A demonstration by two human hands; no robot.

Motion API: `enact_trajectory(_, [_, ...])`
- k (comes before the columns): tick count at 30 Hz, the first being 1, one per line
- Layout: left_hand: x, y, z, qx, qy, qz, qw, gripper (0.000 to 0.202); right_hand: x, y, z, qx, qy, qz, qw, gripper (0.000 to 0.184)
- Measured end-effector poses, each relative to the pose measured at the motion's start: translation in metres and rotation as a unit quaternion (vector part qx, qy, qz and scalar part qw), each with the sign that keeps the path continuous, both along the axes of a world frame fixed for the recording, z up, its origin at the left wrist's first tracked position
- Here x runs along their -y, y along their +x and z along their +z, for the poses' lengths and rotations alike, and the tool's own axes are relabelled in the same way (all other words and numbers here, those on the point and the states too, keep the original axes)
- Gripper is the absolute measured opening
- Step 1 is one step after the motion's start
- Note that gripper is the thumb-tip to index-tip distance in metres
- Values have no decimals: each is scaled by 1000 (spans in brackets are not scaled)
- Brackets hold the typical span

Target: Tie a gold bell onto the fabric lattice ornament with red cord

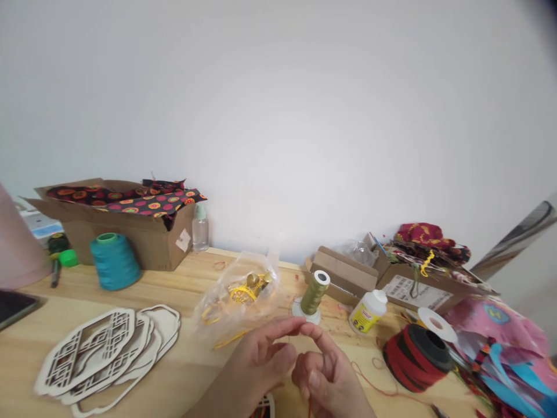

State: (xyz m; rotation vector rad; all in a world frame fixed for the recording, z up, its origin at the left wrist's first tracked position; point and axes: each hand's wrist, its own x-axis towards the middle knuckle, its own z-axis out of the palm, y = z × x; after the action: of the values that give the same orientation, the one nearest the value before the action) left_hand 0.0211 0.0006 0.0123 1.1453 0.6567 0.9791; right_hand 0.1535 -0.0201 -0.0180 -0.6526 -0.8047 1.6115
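My left hand (270,355) is at the lower middle, its fingers bent and the index fingertip meeting that of my right hand (324,371). What the left fingers hold, if anything, is too small to make out. My right hand is closed, with thumb and fingers pinching a red thread (310,406) that hangs below it. Beneath the hands, partly hidden, lies a pale-rimmed piece (270,404) with dark and red parts. Just beyond the fingertips stands an olive-green thread spool (314,295) on a white base.
Pale lattice cutouts (91,354) overlap at left, near a teal thread cone (114,262) and a cardboard box (124,241) of patterned cloth. A plastic bag (237,290) holds yellow cord and bells. Rightward are a glue bottle (368,312), a red-and-black roll (415,357) and colourful fabric (500,325).
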Motion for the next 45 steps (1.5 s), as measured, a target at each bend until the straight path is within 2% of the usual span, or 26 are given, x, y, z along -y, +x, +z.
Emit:
enact_trajectory(2, [0, 1, 1, 4, 0, -26, 1000, 38, 0, 0, 0, -8, 3, 3, 1000, 45])
enact_trajectory(6, [2, 4, -1, 24, 7, -26, 999, 34, -2, -1, -4, -25, 14, 14, 999, 42])
enact_trajectory(11, [4, 5, -1, 15, 10, -54, 998, 23, -5, -3, -9, -90, 40, 87, 991, 31])
enact_trajectory(13, [4, 4, -3, 21, 3, -36, 999, 17, -4, -1, -7, -79, 21, 109, 991, 28])
enact_trajectory(15, [3, 4, -5, 21, -9, 9, 1000, 10, -1, 2, -2, -32, -2, 116, 993, 30])
enact_trajectory(17, [3, 3, -6, 6, -15, 50, 999, 9, 2, 7, 3, 30, -12, 101, 994, 30])
enact_trajectory(19, [4, 2, -5, -19, -6, 71, 997, 11, 4, 10, 7, 86, -9, 80, 993, 20])
enact_trajectory(22, [7, 0, 1, -88, 36, 55, 994, 8, 5, 10, 12, 137, -2, 60, 989, 8])
enact_trajectory(26, [8, 0, 5, -158, 123, 43, 979, 17, 4, 8, 12, 156, -1, 32, 987, 9])
enact_trajectory(34, [5, -3, 4, -161, 97, 120, 975, 7, 3, 10, 9, 217, 0, 3, 976, 7])
enact_trajectory(40, [4, -2, 3, -149, 133, 68, 978, 13, 3, 10, 9, 216, -8, -25, 976, 6])
enact_trajectory(45, [4, -2, 3, -154, 113, 97, 977, 10, 4, 11, 10, 214, -1, -23, 976, 6])
